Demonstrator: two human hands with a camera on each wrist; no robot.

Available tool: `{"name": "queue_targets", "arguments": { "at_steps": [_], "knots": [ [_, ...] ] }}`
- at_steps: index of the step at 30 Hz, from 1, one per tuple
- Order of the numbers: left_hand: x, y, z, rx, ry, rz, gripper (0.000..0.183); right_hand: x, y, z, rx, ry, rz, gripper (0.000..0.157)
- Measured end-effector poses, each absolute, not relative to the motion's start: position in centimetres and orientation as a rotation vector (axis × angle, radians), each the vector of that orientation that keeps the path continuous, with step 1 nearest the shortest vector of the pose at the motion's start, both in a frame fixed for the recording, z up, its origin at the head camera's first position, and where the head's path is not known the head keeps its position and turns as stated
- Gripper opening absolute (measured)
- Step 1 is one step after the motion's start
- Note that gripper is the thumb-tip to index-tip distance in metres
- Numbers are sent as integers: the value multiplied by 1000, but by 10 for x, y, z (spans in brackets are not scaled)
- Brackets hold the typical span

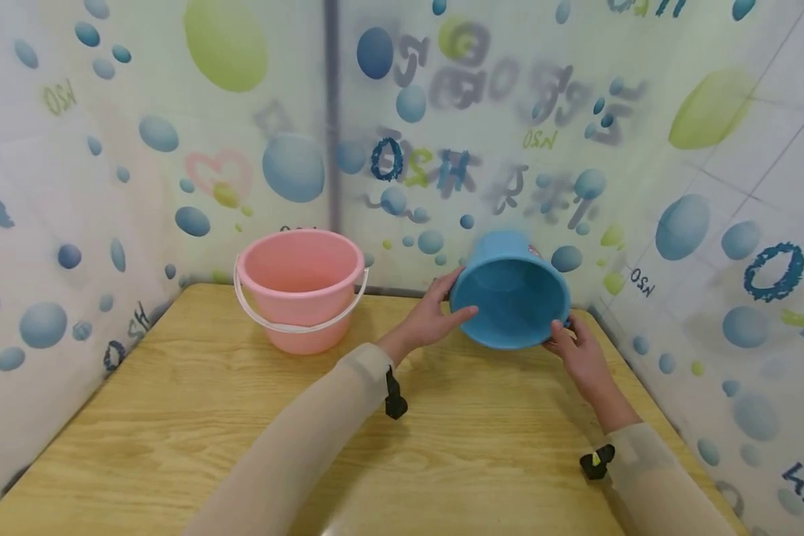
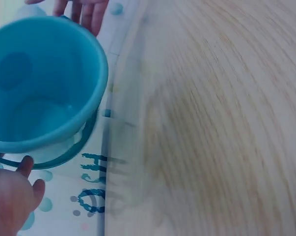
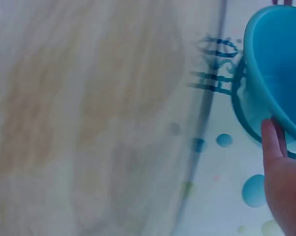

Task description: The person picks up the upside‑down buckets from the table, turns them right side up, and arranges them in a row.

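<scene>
A blue bucket (image 1: 509, 313) is tipped on its side, its mouth facing me, at the back right of the table. My left hand (image 1: 432, 316) holds its left edge, with the thumb in front of the mouth and the fingers along the outer wall. On the lower right my right hand (image 1: 584, 359) grips the rim, its thumb in front and its other fingers partly hidden behind. The bucket's blue handle (image 2: 64, 158) hangs below the rim in the left wrist view. In the right wrist view, fingers (image 3: 271, 140) touch the bucket just under its rim.
A pink bucket (image 1: 299, 316) stands upright at the back left, its white handle (image 1: 295, 328) lowered across the front. Both are on a wood-grain table (image 1: 442, 447). Patterned curtain-like sheets (image 1: 295, 164) enclose the table's back and sides.
</scene>
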State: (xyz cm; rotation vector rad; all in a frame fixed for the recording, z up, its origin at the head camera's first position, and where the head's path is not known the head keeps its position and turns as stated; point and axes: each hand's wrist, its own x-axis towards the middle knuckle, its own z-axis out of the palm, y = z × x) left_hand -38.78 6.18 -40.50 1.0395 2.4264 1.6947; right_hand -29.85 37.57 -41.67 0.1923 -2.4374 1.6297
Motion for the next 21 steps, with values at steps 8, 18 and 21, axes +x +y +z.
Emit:
{"name": "queue_targets", "arguments": {
  "at_steps": [8, 18, 21],
  "knots": [
    [-388, 53, -396, 1095, 2422, 1715, 98, -294, 373, -404, 371, -2414, 1575, 75],
    [-390, 39, -374, 1129, 2453, 1576, 113, -295, 378, -385, 451, -2454, 1493, 100],
    [-390, 33, -368, 1122, 2446, 1524, 125, -295, 384, -382, 512, -2468, 1466, 104]
  ]
}}
